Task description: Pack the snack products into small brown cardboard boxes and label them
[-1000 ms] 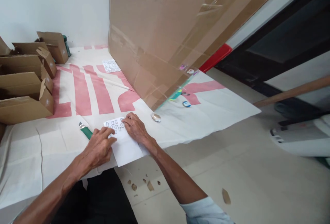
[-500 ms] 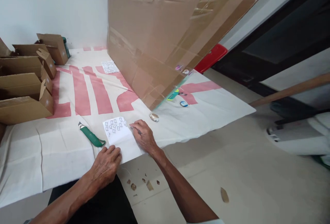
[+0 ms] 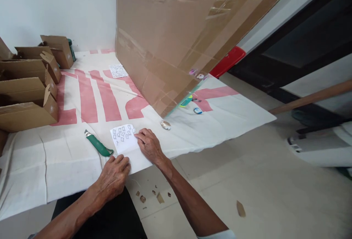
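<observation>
A small white sheet of paper [image 3: 132,155] with several little dark-outlined squares lies near the table's front edge. My left hand [image 3: 117,173] rests at its lower left edge, fingers bent and pressed together on the paper. At the sheet's right side is my right hand [image 3: 149,145], its thumb and forefinger closed together by the outermost square. Whatever is between those fingertips is too small to make out. A green utility knife [image 3: 99,145] lies left of the paper, blade end pointing away from me.
Several open cardboard boxes [image 3: 27,116] stand at the left. A large taped cardboard sheet [image 3: 165,44] leans upright across the table's back. Near its lower corner lie a tape roll [image 3: 165,125] and a small blue-and-white roll [image 3: 197,110]. A patterned card [image 3: 118,71] lies farther back.
My right hand's fingertips have moved slightly left and down against the paper's right edge. The left hand has stayed on the sheet. The view has shifted a little.
</observation>
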A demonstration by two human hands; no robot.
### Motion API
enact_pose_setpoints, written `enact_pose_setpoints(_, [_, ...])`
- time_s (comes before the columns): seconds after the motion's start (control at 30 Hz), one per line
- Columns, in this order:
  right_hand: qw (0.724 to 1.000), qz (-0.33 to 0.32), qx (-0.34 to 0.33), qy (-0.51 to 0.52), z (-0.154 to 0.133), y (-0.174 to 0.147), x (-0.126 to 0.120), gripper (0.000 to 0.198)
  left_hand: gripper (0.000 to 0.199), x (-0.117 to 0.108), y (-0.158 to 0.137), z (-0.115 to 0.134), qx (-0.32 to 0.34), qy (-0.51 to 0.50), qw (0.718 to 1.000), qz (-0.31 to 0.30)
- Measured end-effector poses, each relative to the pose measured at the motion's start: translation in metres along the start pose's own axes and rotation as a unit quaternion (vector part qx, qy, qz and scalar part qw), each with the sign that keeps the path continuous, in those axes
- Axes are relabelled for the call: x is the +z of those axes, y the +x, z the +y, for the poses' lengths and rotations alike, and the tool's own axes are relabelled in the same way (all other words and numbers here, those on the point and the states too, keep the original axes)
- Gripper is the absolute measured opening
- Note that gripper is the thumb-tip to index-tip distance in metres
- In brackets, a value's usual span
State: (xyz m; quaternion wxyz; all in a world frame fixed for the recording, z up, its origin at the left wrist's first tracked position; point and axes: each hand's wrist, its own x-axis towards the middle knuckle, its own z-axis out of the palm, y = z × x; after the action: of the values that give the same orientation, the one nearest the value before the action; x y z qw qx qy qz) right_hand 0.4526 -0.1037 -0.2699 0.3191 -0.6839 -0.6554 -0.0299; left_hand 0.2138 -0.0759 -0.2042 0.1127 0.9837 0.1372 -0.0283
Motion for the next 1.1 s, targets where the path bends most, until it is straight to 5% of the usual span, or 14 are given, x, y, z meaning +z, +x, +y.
enact_pose_setpoints(0.2, [1.000, 0.001, -0.003, -0.004, -0.001, -0.005, 0.000, 0.035, 0.007, 0.005, -0.005, 0.001, 0.004, 0.000, 0.999, 0.032])
enact_pose_setpoints(0.63, [0.991, 0.108, 0.038, 0.076, -0.009, -0.011, -0.007, 0.035, 0.015, 0.019, -0.003, 0.002, -0.007, -0.012, 0.996, 0.087])
enact_pose_setpoints(0.9, [0.994, -0.057, -0.074, 0.051, -0.054, -0.002, -0.004, 0.040, 0.014, 0.022, 0.004, 0.006, -0.009, 0.003, 0.995, 0.096])
enact_pose_setpoints(1.1, [0.992, -0.095, -0.078, 0.000, -0.054, 0.001, 0.004, 0.035, 0.015, 0.027, 0.004, 0.006, -0.010, 0.009, 0.995, 0.103])
